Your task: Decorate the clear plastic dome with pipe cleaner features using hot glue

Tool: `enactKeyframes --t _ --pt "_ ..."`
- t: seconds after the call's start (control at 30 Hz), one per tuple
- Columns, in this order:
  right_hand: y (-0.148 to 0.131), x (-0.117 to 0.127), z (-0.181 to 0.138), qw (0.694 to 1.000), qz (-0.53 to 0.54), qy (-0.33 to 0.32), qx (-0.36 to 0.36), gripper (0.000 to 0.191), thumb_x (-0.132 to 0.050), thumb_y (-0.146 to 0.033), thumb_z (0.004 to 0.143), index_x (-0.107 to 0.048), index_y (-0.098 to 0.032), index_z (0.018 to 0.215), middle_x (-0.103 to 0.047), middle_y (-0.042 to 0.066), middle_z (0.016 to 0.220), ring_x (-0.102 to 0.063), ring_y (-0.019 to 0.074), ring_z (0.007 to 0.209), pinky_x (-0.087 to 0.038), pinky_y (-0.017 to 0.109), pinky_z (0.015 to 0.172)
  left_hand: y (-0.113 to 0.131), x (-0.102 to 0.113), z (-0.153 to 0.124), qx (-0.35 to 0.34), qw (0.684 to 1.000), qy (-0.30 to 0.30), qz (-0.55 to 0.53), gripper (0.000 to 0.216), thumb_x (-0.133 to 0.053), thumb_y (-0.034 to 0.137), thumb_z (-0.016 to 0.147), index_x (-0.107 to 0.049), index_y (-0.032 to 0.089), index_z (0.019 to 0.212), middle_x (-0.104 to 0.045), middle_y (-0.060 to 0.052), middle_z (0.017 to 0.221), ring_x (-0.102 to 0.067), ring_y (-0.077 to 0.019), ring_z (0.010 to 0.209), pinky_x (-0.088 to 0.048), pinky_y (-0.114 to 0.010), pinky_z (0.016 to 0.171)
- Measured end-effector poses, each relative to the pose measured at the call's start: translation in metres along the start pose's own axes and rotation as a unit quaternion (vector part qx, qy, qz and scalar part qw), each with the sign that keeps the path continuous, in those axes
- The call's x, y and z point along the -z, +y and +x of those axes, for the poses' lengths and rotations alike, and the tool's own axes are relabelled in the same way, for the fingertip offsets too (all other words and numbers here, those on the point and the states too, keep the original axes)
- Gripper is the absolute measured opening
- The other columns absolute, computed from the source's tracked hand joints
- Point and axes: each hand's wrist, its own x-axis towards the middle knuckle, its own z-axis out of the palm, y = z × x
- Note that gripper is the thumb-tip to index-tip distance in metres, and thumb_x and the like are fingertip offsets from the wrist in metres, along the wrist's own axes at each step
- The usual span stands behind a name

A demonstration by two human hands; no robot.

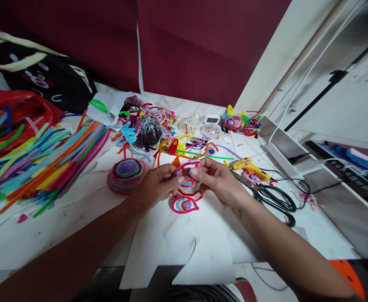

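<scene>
Hands: 2, left hand (157,184) and right hand (217,178)
Pipe-cleaner petals: 2 sure, held petal (186,174) and lying petal (184,204); a third between them, half hidden
Coiled disc (126,175): 1
Glue gun (249,167): 1
Scissors (270,197): 1 pair
Black bag (45,77): 1
Digital clock (212,120): 1
Loose pipe cleaners (39,163): one heap, past counting

The rim of the small pipe-cleaner coil (186,173) is covered on both sides by the fingertips of the left hand (157,184) and the right hand (217,178). The pile of pipe cleaners (29,163) and the black bag (45,77) are cut off by the left edge. The digits on the small clock (212,120) cannot be read.
</scene>
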Motion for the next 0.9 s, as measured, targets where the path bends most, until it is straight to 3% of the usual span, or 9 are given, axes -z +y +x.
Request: enactKeyframes --t 0.13,0.23,0.43,0.67,0.9 --pt "0.010 0.016 -0.024 0.979 -0.183 0.076 0.054 0.037 -0.074 -0.050 0.072 -0.060 -0.018 0.085 -0.060 -0.001 0.073 -0.052 0.0116 0.063 -0.039 0.024 0.054 0.000 0.005 0.003 -0.006 0.999 0.035 -0.022 0.022 -0.068 0.035 0.077 -0.054 0.017 0.077 -0.046 0.008 0.052 -0.034 -0.0040 0.042 -0.020 -0.017 0.039" --pt "0.028 0.022 -0.044 0.947 -0.314 0.063 0.016 0.030 -0.065 -0.048 0.082 -0.065 -0.018 0.083 -0.062 0.001 0.072 -0.050 0.0125 0.061 -0.037 0.026 0.055 0.001 0.007 0.005 -0.019 0.998 0.051 -0.021 0.021 -0.068 0.032 0.077 -0.054 0.016 0.074 -0.043 0.008 0.050 -0.032 -0.0037 0.042 -0.020 -0.017 0.040" --pt "0.047 0.012 -0.057 0.906 -0.419 0.054 -0.006 0.026 -0.066 -0.043 0.080 -0.066 -0.017 0.080 -0.059 0.000 0.067 -0.048 0.0134 0.059 -0.034 0.026 0.056 -0.001 0.008 0.009 -0.013 0.997 0.075 -0.006 0.020 -0.070 0.031 0.073 -0.056 0.016 0.072 -0.043 0.008 0.047 -0.033 -0.0040 0.041 -0.020 -0.018 0.040" --pt "0.055 0.009 -0.049 0.930 -0.365 0.046 -0.019 0.017 -0.067 -0.035 0.078 -0.065 -0.019 0.073 -0.061 0.000 0.065 -0.048 0.0125 0.057 -0.034 0.025 0.054 -0.004 0.011 0.013 0.011 0.998 0.061 0.004 0.019 -0.068 0.031 0.073 -0.058 0.015 0.073 -0.045 0.006 0.051 -0.033 -0.0040 0.041 -0.020 -0.018 0.040" --pt "0.050 0.018 -0.047 0.988 -0.152 0.009 -0.017 0.021 -0.072 -0.033 0.072 -0.062 -0.015 0.071 -0.057 0.000 0.064 -0.044 0.0097 0.056 -0.035 0.023 0.051 -0.005 0.011 0.013 0.010 0.997 0.073 0.019 0.020 -0.067 0.032 0.072 -0.055 0.016 0.071 -0.048 0.006 0.051 -0.033 -0.0043 0.040 -0.021 -0.018 0.040"
